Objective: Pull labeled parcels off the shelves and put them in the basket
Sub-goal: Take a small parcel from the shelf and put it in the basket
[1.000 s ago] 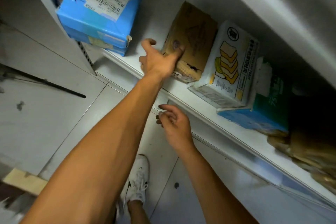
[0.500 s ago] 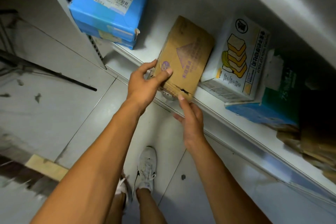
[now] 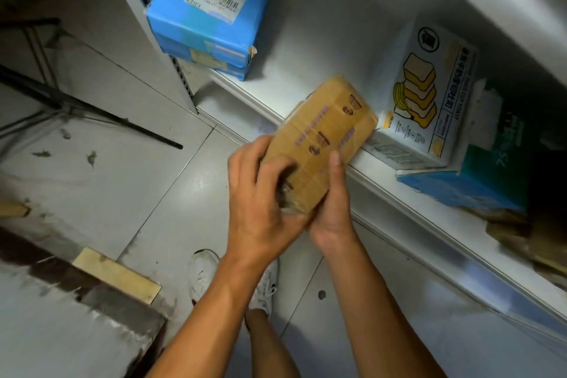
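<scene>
Fingers of both hands are wrapped on the flat brown cardboard parcel with purple print [image 3: 325, 138]: left hand [image 3: 260, 209] grips its near left end, fingers curled over the top face, motion-blurred; right hand [image 3: 333, 209] holds the near right edge, thumb lying straight along the side. I see the parcel lifted clear in front of the white metal shelf [image 3: 306, 49], far end tilted up and toward the shelf, near end low in the palms, hanging over the shelf's front lip and the grey tiled floor [image 3: 122, 169]. Can't tell whether its far corner touches the white carton with the stacked-toast graphic [image 3: 429, 92] just beside it. That carton leans on the shelf, right of the parcel. Further right, a blue-and-green printed box [image 3: 491, 169], partly in shadow, then crumpled brown cardboard scraps [image 3: 527, 239]. At the shelf's left end, a blue box with white barcode labels on top [image 3: 208, 18] sits against the upright post. Below the arms, white sneakers [image 3: 233, 279] on the floor. Basket not in view.
</scene>
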`<action>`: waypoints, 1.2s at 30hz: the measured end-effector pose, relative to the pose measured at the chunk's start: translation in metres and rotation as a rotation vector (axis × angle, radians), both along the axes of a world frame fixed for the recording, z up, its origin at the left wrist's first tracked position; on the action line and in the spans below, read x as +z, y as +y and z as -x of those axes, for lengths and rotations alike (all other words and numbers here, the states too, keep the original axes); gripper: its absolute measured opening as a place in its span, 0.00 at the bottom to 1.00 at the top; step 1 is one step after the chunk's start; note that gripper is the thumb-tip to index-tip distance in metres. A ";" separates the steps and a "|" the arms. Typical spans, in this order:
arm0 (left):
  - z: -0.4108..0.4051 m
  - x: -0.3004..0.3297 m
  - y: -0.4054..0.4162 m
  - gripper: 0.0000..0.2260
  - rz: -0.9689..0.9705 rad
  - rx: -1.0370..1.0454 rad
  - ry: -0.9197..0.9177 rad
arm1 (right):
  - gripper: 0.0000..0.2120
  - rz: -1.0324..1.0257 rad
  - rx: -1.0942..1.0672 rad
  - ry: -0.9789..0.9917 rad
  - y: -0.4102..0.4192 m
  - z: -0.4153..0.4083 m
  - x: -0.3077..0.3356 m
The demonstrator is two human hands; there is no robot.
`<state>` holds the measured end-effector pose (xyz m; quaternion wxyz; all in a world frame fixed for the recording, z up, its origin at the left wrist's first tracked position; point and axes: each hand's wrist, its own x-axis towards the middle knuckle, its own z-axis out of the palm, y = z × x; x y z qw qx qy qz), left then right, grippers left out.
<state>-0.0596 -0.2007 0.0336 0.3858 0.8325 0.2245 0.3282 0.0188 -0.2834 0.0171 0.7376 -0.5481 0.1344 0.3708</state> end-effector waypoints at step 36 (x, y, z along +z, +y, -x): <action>0.117 -0.008 -0.012 0.39 1.271 0.164 -0.161 | 0.40 0.056 0.542 0.013 -0.042 0.057 0.021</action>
